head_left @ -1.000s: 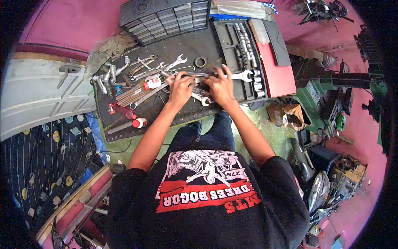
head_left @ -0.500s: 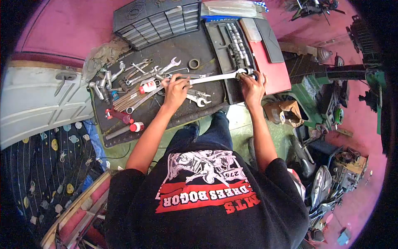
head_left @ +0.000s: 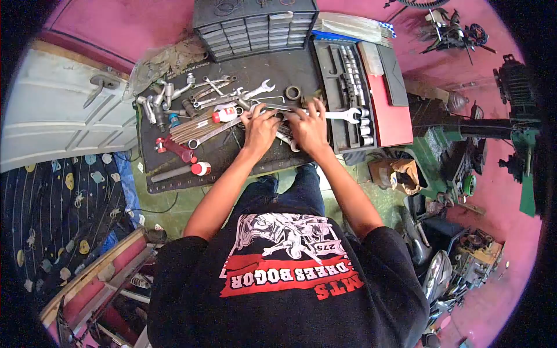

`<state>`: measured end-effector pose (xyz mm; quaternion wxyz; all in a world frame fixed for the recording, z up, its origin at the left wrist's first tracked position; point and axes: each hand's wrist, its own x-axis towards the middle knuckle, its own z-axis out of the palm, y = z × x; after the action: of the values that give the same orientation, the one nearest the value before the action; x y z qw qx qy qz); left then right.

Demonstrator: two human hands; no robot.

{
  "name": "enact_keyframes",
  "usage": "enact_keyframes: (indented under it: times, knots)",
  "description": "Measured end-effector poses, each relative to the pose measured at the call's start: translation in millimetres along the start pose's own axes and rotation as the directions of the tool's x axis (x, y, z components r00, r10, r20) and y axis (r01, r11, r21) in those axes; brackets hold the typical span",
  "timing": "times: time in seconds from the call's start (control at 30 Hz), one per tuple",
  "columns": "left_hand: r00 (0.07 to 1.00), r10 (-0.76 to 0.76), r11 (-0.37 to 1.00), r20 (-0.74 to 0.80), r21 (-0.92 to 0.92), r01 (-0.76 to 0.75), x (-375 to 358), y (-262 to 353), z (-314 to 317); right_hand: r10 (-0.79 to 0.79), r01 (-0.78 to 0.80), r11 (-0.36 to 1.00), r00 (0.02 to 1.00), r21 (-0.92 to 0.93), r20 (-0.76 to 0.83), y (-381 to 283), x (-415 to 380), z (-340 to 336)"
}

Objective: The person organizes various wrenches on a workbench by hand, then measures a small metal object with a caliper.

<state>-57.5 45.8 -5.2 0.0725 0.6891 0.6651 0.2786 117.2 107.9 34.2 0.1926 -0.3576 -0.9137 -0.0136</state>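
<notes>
A long silver wrench [head_left: 342,115] lies crosswise between my hands, its open-end jaw pointing right over the socket tray. My left hand [head_left: 261,130] is closed around its left part, whose end is hidden by the fingers. My right hand [head_left: 309,130] is closed over the middle of the shaft, slightly blurred. A small brownish piece, perhaps cloth, shows at its fingertips. Beneath and left of the hands lie several other wrenches [head_left: 214,134] and a small white bottle with a red cap [head_left: 225,114]. A tape roll [head_left: 293,92] rests just beyond my hands.
The socket tray [head_left: 338,81] stands at the right of the dark mat [head_left: 255,68], beside a red folder [head_left: 390,116]. A drawer cabinet [head_left: 255,32] is at the back. T-shaped metal parts [head_left: 168,95] and a second red-and-white bottle [head_left: 200,169] are at the left.
My right hand has slid left along the wrench from its jaw end towards my left hand, baring the jaw. The camera view has shifted, so the bench appears lower and farther right.
</notes>
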Motion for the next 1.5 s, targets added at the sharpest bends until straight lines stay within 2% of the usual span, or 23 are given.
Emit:
enact_keyframes:
  times: [0.03, 0.1, 0.17, 0.3, 0.43, 0.5, 0.6, 0.63, 0.7, 0.77, 0.9, 1.03, 1.1, 1.27, 1.4, 1.5]
  knots:
    - [1.000, 0.016, 1.000, 0.000, 0.021, -0.016, 0, -1, 1, -0.017, 0.018, 1.000, 0.998, -0.018, 0.054, -5, -2, 5]
    - [1.000, 0.023, 0.999, -0.014, 0.023, -0.023, 0, -1, 5, -0.037, 0.038, 0.999, 0.999, -0.034, 0.032, -8, -4, 13]
    - [1.000, 0.006, 1.000, -0.030, -0.018, -0.006, 0, -2, 9, -0.058, 0.067, 0.995, 0.992, -0.079, 0.114, -7, -3, 15]
    - [0.998, 0.011, 0.999, -0.054, -0.033, -0.013, 1, 2, 7, -0.106, 0.108, 0.993, 0.993, -0.043, 0.056, -5, 0, 14]
    - [0.996, 0.020, 1.000, -0.084, -0.011, -0.021, -1, 9, -2, -0.108, 0.113, 0.992, 0.990, -0.051, 0.091, -1, 0, 5]
    - [0.985, 0.017, 0.983, -0.174, -0.175, -0.048, 3, 13, -10, -0.114, 0.115, 0.993, 0.993, -0.029, 0.026, 3, 0, 0]
    - [0.982, 0.009, 0.968, -0.189, -0.245, -0.056, 11, 20, -26, -0.134, 0.134, 0.991, 0.981, -0.007, -0.139, 10, 0, -14]
    - [0.977, 0.019, 0.956, -0.212, -0.284, -0.080, 14, 23, -29, -0.133, 0.133, 0.991, 0.981, -0.006, -0.140, 12, -1, -18]
    - [0.978, 0.065, 0.954, -0.197, -0.275, -0.119, 20, 26, -33, -0.068, 0.081, 0.995, 0.973, 0.053, -0.218, 14, -2, -28]
    - [0.960, 0.136, 0.941, -0.246, -0.271, -0.203, 27, 32, -33, -0.054, 0.072, 0.995, 0.971, 0.069, -0.233, 18, -1, -39]
    - [0.923, 0.187, 0.918, -0.336, -0.276, -0.286, 49, 44, -41, -0.005, 0.027, 0.997, 0.955, 0.070, -0.297, 22, 5, -60]
    - [0.895, 0.177, 0.905, -0.409, -0.289, -0.311, 70, 69, -49, 0.050, -0.020, 0.997, 0.914, 0.077, -0.403, 31, 12, -78]
    - [0.900, 0.167, 0.893, -0.403, -0.326, -0.312, 82, 77, -49, 0.046, -0.028, 0.998, 0.898, 0.049, -0.437, 39, 11, -84]
    - [0.856, 0.295, 0.865, -0.424, -0.263, -0.428, 109, 104, -67, 0.083, -0.064, 0.997, 0.825, 0.053, -0.558, 56, 14, -110]
    - [0.805, 0.337, 0.842, -0.488, -0.228, -0.490, 126, 127, -82, 0.108, -0.108, 0.994, 0.814, 0.033, -0.571, 56, 23, -147]
    - [0.765, 0.338, 0.843, -0.548, -0.185, -0.505, 135, 136, -90, 0.159, -0.076, 0.983, 0.807, 0.166, -0.569, 57, 39, -170]
